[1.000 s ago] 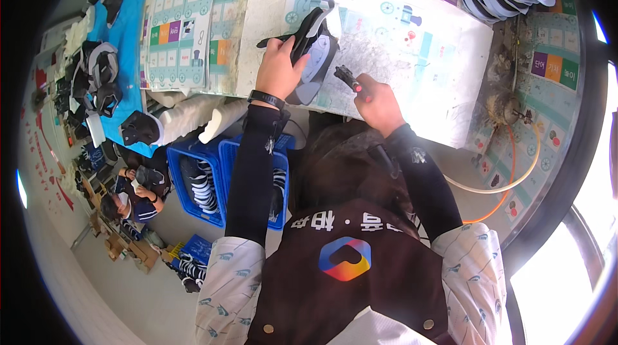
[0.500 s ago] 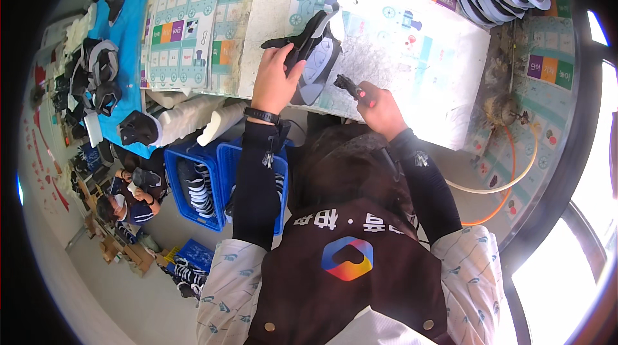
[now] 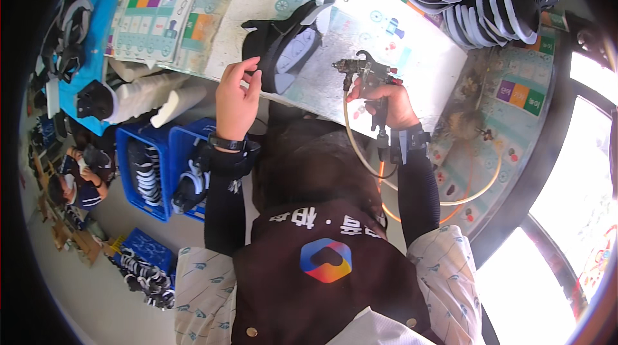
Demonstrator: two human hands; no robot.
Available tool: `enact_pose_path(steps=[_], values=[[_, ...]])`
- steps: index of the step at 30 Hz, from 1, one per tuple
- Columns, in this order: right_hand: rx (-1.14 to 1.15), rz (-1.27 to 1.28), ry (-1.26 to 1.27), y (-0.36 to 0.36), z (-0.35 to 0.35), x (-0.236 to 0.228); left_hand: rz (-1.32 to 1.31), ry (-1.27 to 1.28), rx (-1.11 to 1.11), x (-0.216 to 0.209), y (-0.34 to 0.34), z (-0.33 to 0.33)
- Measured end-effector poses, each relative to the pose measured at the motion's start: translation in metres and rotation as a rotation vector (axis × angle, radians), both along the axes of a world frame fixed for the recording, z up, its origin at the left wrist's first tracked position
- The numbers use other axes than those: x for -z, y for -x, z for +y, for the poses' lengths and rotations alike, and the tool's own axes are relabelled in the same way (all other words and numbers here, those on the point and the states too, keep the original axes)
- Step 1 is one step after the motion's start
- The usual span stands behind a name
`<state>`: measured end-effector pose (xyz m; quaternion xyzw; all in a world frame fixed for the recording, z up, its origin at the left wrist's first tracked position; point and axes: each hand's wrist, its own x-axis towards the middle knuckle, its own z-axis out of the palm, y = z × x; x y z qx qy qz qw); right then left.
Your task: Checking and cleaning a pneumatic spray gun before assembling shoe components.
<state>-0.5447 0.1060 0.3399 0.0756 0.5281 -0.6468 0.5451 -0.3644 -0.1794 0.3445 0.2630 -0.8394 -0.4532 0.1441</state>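
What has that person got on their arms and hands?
Up top, loose white sleeves with small blue printed marks; below them, snug black fabric sleeves. A slim black band circles the left wrist. The fingers are bare, with no gloves.

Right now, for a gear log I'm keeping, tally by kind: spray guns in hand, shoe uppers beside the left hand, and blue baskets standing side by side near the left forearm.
Spray gun in the right hand: 1
Shoe upper beside the left hand: 1
Blue baskets side by side: 2
Total: 4
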Motion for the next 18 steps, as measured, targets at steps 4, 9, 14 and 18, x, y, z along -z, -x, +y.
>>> enact_pose_path(steps=[4, 9, 14, 18], values=[[0.055, -0.095, 0.125, 0.008, 0.012, 0.004, -0.007, -0.081, 0.005, 0.003, -0.005, 0.017], [0.091, -0.015, 0.061, 0.008, 0.014, -0.007, -0.026, -0.084, 0.038, 0.017, -0.006, 0.026], [0.108, 0.013, -0.092, 0.003, 0.011, -0.006, -0.038, 0.124, -0.084, 0.032, -0.004, 0.016], [0.082, 0.078, -0.107, -0.004, 0.011, -0.006, -0.113, 0.131, -0.072, 0.026, 0.0, 0.01]])
